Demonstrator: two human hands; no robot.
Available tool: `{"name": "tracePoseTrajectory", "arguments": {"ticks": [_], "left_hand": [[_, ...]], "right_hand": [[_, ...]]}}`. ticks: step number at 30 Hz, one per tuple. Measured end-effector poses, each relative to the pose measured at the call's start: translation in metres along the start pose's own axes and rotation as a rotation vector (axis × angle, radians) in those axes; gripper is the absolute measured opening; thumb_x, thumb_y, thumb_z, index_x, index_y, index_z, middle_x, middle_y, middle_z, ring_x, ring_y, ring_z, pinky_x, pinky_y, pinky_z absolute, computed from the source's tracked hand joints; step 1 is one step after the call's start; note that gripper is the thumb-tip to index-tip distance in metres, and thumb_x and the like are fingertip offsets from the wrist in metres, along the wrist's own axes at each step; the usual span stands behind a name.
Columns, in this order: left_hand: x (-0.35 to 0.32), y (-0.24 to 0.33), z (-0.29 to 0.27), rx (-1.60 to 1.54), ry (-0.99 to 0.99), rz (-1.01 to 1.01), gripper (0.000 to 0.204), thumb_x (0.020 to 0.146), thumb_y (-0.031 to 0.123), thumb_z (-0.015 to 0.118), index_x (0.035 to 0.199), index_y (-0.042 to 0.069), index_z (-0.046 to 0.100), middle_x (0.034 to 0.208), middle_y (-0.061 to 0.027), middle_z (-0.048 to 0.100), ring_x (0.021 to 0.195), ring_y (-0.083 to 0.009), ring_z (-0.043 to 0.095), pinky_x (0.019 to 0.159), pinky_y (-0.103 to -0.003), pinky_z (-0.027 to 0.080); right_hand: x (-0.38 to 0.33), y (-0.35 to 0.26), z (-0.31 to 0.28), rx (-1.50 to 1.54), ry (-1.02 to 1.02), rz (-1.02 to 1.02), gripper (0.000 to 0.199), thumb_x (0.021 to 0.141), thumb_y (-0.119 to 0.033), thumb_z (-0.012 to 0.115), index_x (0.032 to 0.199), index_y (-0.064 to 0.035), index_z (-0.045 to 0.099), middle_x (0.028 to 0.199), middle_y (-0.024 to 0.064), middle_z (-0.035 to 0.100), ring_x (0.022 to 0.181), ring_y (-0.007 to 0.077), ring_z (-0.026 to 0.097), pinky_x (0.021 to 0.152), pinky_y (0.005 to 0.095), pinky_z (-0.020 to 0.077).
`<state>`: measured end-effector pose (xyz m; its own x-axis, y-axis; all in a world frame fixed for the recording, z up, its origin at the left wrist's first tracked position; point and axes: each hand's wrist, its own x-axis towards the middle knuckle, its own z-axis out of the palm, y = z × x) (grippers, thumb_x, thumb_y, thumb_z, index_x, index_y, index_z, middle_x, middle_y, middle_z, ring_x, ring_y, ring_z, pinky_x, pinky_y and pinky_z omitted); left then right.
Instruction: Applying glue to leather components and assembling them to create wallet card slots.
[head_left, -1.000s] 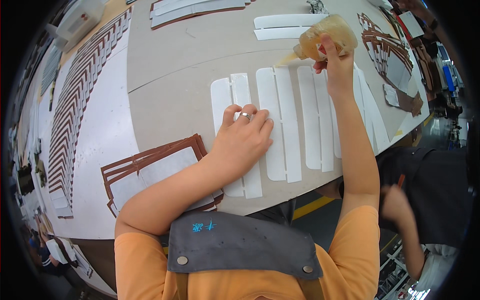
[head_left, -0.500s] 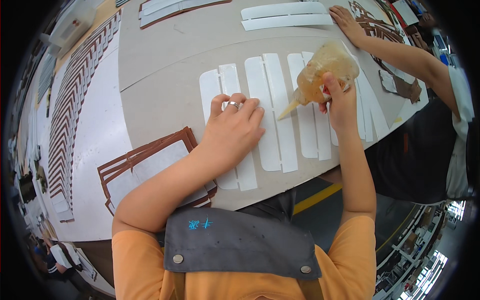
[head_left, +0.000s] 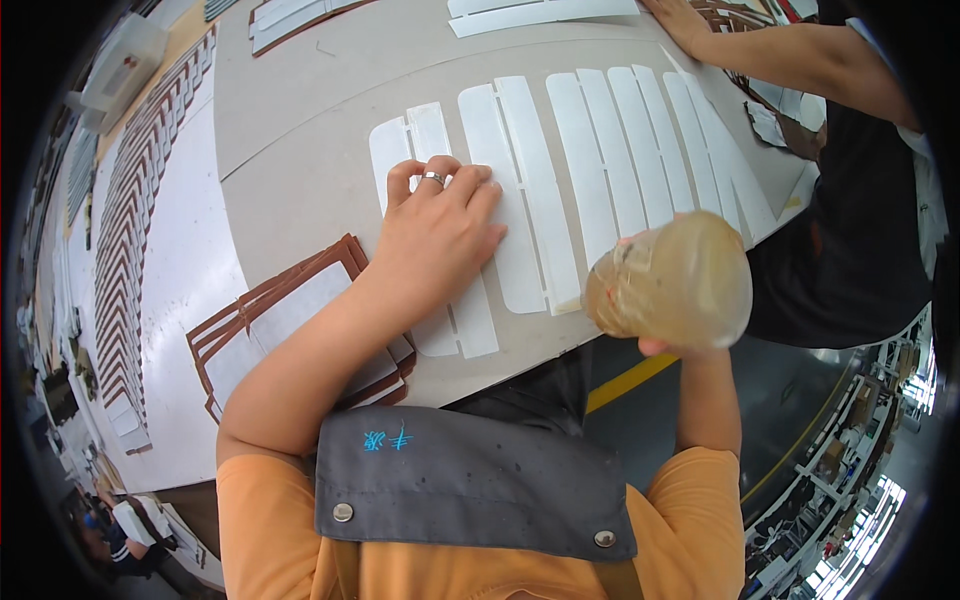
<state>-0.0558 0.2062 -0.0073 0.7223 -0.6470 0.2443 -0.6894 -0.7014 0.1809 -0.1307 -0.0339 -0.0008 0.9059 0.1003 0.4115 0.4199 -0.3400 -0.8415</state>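
White paired strips (head_left: 522,190) lie side by side on the grey table, narrow gaps between their halves. My left hand (head_left: 440,225), a ring on one finger, rests on the leftmost white pair (head_left: 390,150), fingers bent and thumb apart, holding nothing. My right hand (head_left: 708,358) is wrapped around a squeeze bottle (head_left: 680,280) of cloudy yellowish liquid, tilted with its base up toward me. The bottle hides most of that hand's fingers. Its pale nozzle (head_left: 568,304) points left, at the near end of the second pair; whether it touches is unclear.
Brown-edged white panels (head_left: 290,310) are stacked by my left forearm. A long row of overlapping brown-and-white pieces (head_left: 140,250) runs along the left. At the far right, another person's hand (head_left: 680,25) rests near more white strips (head_left: 540,14). A clear bin (head_left: 125,70) stands far left.
My right hand has brought the bottle down toward me, its nozzle sliding from the middle of the second pair to its near end. My left hand stays on the leftmost pair.
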Motion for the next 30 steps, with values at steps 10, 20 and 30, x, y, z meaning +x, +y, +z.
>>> {"name": "tracePoseTrajectory", "arguments": {"ticks": [10, 20, 30], "left_hand": [[0.000, 0.000, 0.006, 0.017, 0.041, 0.027, 0.025, 0.071, 0.020, 0.059, 0.091, 0.004, 0.056, 0.097, -0.0051, 0.051, 0.095, -0.0205, 0.048, 0.089, -0.039, 0.025], [0.000, 0.003, 0.004, 0.039, -0.051, 0.015, 0.029, 0.071, 0.021, 0.061, 0.095, 0.007, 0.054, 0.099, -0.0022, 0.050, 0.097, -0.0192, 0.047, 0.088, -0.038, 0.025], [-0.002, 0.002, 0.009, -0.028, 0.109, 0.038, 0.015, 0.070, 0.014, 0.054, 0.080, 0.003, 0.054, 0.083, -0.0061, 0.048, 0.093, -0.0215, 0.048, 0.087, -0.038, 0.027]], "right_hand": [[0.003, 0.007, -0.021, 0.247, 0.258, 0.095, 0.094, 0.055, -0.048, 0.075, 0.123, -0.0013, 0.029, 0.111, 0.0107, 0.048, 0.099, 0.0211, 0.050, 0.084, 0.0357, 0.0425], [0.137, 0.037, 0.028, 0.234, 0.206, 0.036, 0.033, 0.076, -0.020, 0.065, 0.097, -0.0007, 0.048, 0.080, 0.0047, 0.057, 0.059, 0.0076, 0.054, 0.044, 0.0185, 0.0440], [0.153, 0.061, 0.030, 0.206, 0.243, 0.129, 0.049, 0.073, -0.020, 0.068, 0.106, -0.0038, 0.035, 0.084, 0.0055, 0.054, 0.059, 0.0074, 0.054, 0.042, 0.0177, 0.0451]]}}
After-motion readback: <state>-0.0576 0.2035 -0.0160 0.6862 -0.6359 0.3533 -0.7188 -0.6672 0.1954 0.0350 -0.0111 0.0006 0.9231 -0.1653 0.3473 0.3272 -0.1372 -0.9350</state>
